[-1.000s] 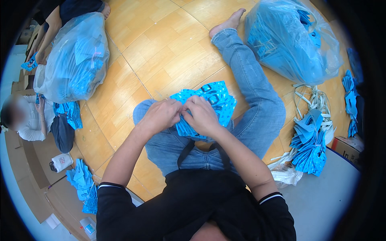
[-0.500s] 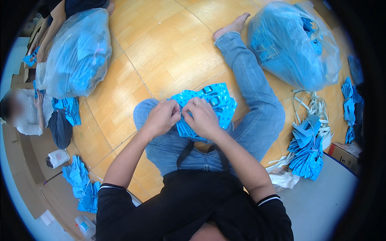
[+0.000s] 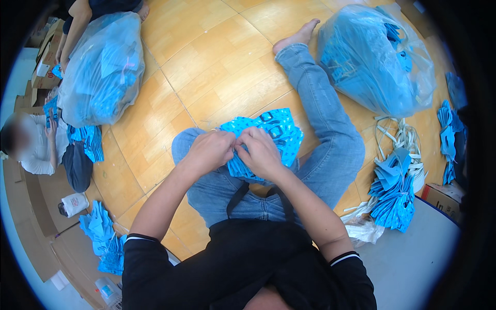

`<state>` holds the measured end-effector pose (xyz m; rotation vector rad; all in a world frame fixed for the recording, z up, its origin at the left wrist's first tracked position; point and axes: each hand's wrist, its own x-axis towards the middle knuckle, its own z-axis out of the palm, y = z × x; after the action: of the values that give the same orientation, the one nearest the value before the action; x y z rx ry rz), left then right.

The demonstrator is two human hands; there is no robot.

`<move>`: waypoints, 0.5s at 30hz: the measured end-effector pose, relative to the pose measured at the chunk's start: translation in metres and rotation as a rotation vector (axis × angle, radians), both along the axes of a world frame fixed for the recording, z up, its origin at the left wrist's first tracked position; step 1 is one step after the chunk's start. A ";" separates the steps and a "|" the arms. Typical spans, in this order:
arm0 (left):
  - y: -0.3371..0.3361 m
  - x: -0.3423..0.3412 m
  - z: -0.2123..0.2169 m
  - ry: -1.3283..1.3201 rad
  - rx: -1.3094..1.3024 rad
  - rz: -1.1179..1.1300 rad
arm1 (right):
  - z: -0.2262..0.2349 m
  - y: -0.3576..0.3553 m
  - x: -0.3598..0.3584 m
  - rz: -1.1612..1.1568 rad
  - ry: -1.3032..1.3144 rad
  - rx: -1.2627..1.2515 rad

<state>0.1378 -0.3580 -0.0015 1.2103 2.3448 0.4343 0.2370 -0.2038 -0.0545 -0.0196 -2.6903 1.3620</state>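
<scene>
I sit on a wooden floor with one leg in jeans stretched out. A fanned stack of bright blue paper tags rests on my lap. My left hand and my right hand meet over the near edge of the stack, fingers pinched together on the tags. What lies between the fingertips is hidden by the fingers.
A clear bag full of blue tags stands at the upper right, another such bag at the upper left. Loose blue tags and white strips lie to my right. Another person sits at left among cardboard boxes.
My hands stay together on the tag stack, with only small finger shifts. The view has tilted slightly.
</scene>
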 end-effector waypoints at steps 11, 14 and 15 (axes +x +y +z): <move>0.000 0.003 -0.006 0.131 0.030 -0.024 | -0.004 0.002 -0.001 -0.021 0.005 -0.030; 0.001 0.001 -0.002 0.067 0.007 -0.005 | -0.004 0.003 -0.002 -0.015 -0.015 -0.043; 0.001 0.000 -0.001 0.052 0.003 -0.012 | -0.004 0.003 -0.002 -0.012 -0.026 -0.040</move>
<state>0.1376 -0.3566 -0.0023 1.2502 2.3804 0.4068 0.2351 -0.2008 -0.0582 -0.0574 -2.6795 1.4225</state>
